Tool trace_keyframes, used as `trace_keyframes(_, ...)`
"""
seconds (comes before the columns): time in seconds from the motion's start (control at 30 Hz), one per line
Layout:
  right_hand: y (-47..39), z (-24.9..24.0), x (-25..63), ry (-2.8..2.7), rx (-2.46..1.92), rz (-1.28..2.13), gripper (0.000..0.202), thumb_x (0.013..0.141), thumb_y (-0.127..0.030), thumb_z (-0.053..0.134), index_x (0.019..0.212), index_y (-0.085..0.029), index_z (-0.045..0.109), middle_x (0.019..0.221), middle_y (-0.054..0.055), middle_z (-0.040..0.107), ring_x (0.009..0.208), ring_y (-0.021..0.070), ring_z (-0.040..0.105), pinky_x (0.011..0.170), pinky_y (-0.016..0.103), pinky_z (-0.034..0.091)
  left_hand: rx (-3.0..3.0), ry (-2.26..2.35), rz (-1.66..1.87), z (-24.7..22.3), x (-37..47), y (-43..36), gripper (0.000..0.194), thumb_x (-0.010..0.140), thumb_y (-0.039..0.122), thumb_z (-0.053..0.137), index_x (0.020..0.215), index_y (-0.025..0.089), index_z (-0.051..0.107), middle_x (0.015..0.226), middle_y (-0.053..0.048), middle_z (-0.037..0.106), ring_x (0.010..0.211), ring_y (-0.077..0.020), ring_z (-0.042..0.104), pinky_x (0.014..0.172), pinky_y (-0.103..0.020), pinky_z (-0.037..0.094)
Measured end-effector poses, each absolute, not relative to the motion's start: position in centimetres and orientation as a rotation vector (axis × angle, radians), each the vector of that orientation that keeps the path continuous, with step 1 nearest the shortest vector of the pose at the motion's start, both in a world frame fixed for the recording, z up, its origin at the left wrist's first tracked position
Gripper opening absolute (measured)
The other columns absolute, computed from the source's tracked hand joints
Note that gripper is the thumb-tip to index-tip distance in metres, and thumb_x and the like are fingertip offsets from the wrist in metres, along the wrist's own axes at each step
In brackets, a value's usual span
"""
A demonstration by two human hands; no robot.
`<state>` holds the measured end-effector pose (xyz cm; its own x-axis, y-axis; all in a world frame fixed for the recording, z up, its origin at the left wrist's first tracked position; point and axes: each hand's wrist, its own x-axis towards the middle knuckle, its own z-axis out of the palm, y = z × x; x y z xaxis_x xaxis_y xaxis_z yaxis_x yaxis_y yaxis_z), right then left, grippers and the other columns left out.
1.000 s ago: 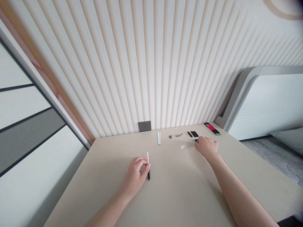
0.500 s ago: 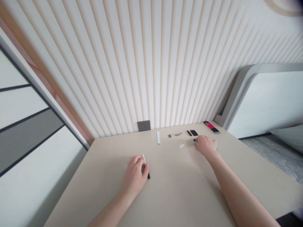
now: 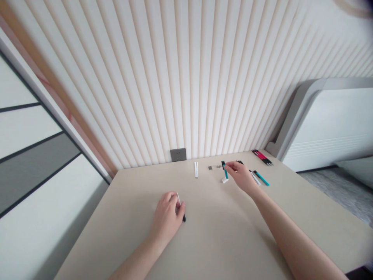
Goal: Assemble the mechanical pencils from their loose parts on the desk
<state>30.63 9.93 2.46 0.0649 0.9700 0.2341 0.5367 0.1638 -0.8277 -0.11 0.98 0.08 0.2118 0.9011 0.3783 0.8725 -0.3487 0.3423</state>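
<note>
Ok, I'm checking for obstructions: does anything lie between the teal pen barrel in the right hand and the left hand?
Only the small white pieces, by the lower end of the teal pen barrel; I can't tell whether they touch. Past them, nothing visible stands between it and the left hand.

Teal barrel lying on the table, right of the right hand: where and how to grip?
I'd pinch the teal barrel toward its teal end, from above, fingers across its width. It lies flat, long and thin; the white piece sits close on its left, and the gap looks wider there than at the black end.
</note>
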Motion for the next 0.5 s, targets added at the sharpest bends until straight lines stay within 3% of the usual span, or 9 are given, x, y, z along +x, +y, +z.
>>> trace_keyframes(0.1, 9.5, 2.0, 28.1, -1.409, -1.194, 0.813, 0.042, 0.084, -0.056, 0.055, 0.097, -0.017, 0.063, 0.087, 0.007, 0.070, 0.073, 0.0175, 0.061, 0.064, 0.028, 0.046, 2.392, 1.752, 0.812, -0.1, -0.2, 1.0, 0.027, 0.090, 0.031, 0.052, 0.066, 0.021, 0.048, 0.097, -0.007, 0.060, 0.099, -0.0264, 0.058, 0.086, -0.042, 0.047)
trace_keyframes(0.27, 7.7, 1.4, 24.1, -1.338, -0.998, 0.937, 0.035, 0.088, -0.050, 0.056, 0.104, -0.019, 0.059, 0.088, 0.006, 0.068, 0.079, 0.0174, 0.062, 0.062, 0.027, 0.047, 2.338, 1.710, 0.919, -0.4, -0.4, 1.2, 0.023, 0.090, 0.030, 0.052, 0.069, 0.021, 0.051, 0.094, -0.007, 0.060, 0.098, -0.0261, 0.058, 0.087, -0.043, 0.048)
trace_keyframes(0.4, 5.5, 0.9, 22.1, -1.652, -1.022, 0.845, 0.027, 0.092, -0.040, 0.054, 0.110, -0.022, 0.061, 0.087, 0.004, 0.067, 0.080, 0.0166, 0.061, 0.070, 0.029, 0.048, 2.258, 1.637, 1.110, 0.1, -0.4, 1.2, 0.008, 0.090, 0.027, 0.053, 0.090, 0.020, 0.057, 0.100, -0.009, 0.061, 0.102, -0.0260, 0.058, 0.090, -0.042, 0.047)
trace_keyframes(0.5, 4.0, 0.8, 21.2, -1.990, -0.988, 0.664, 0.023, 0.092, -0.032, 0.056, 0.113, -0.024, 0.061, 0.089, 0.003, 0.067, 0.088, 0.0176, 0.059, 0.082, 0.032, 0.046, 2.287, 1.447, 1.133, 0.7, -0.4, 0.8, 0.021, 0.092, 0.024, 0.051, 0.113, 0.021, 0.055, 0.110, -0.009, 0.061, 0.108, -0.0240, 0.057, 0.094, -0.039, 0.047)
